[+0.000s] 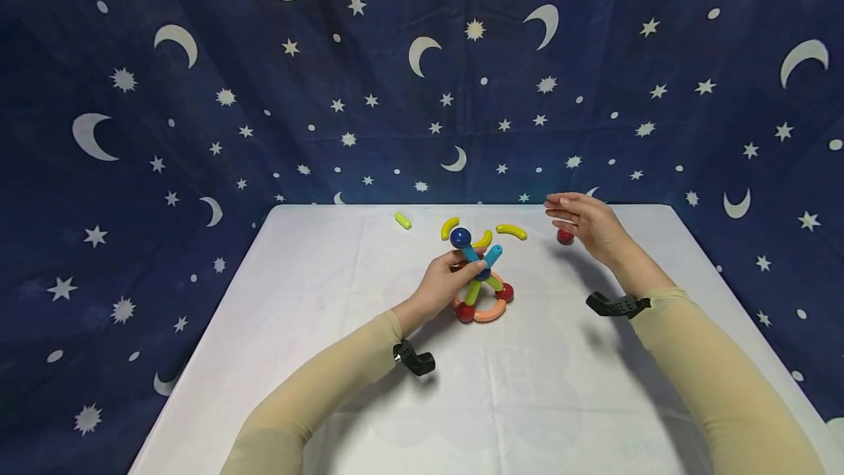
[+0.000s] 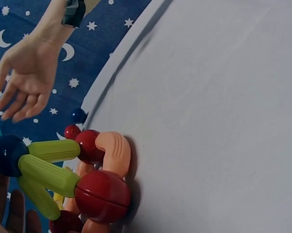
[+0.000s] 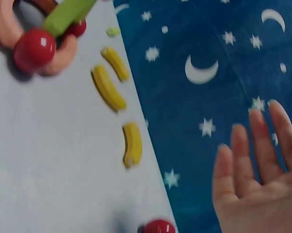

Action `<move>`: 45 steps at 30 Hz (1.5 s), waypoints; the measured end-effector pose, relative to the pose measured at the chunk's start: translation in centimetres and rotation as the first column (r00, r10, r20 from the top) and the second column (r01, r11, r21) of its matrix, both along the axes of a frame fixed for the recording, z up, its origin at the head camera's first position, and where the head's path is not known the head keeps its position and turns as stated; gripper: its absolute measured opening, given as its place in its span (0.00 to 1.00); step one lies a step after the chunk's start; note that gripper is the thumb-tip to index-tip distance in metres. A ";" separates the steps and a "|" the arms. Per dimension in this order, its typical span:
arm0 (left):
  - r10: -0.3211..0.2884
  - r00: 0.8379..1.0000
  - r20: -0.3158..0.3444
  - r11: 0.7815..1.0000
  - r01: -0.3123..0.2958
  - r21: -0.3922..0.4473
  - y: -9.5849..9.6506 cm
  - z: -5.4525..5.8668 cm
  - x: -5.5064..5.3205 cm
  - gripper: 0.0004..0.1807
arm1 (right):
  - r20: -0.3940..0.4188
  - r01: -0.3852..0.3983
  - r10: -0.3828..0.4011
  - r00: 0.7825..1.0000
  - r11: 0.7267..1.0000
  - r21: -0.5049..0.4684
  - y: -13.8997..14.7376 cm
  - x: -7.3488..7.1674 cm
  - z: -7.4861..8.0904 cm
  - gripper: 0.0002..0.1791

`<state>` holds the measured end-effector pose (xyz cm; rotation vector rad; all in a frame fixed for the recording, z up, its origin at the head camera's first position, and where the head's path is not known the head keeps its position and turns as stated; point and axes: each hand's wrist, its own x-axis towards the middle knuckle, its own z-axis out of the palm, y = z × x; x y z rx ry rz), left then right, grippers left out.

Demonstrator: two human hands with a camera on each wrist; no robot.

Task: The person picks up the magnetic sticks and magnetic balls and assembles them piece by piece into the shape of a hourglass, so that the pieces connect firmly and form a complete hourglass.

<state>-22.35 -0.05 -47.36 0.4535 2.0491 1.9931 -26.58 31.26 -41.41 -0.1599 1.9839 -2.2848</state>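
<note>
My left hand point(image 1: 443, 286) grips the upper part of a magnetic ball-and-rod structure point(image 1: 476, 290), thumb in front near its middle blue ball point(image 2: 9, 155). Green rods point(image 2: 51, 175) slope from that ball to red balls point(image 2: 102, 196), which curved orange rods point(image 2: 118, 153) join in a ring at the base. Light blue rods point(image 1: 497, 253) rise above, one topped by a dark blue ball point(image 1: 460, 238). Off to the right, my right hand point(image 1: 589, 229) is raised with fingers extended and holds nothing. Beyond it a red ball point(image 1: 565, 237) lies on the table, partly covered by the hand.
Several curved yellow rods point(image 1: 511, 231) lie near the back of the white table point(image 1: 316, 299). A short green rod point(image 1: 403, 221) is farther left. Past the far edge hangs a dark blue cloth point(image 1: 382, 42) with moons and stars. A loose blue ball point(image 2: 78, 115) shows in the left wrist view.
</note>
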 end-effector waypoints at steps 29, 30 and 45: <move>-0.098 0.993 -0.065 0.992 0.092 -0.081 0.6 -0.3 -0.3 0.20 | -0.065 0.258 -0.375 0.925 0.492 0.831 7.1 -0.2 -7.8 0.37; -0.099 0.993 -0.064 0.992 0.093 -0.083 0.6 -0.3 -0.3 0.20 | -0.067 0.256 -0.374 0.925 0.483 0.837 7.0 -0.2 -7.8 0.37; -0.071 0.996 -0.052 0.990 0.064 -0.129 0.6 -0.2 -0.1 0.18 | -0.100 0.331 -0.435 0.895 0.498 0.801 6.7 0.2 -8.0 0.36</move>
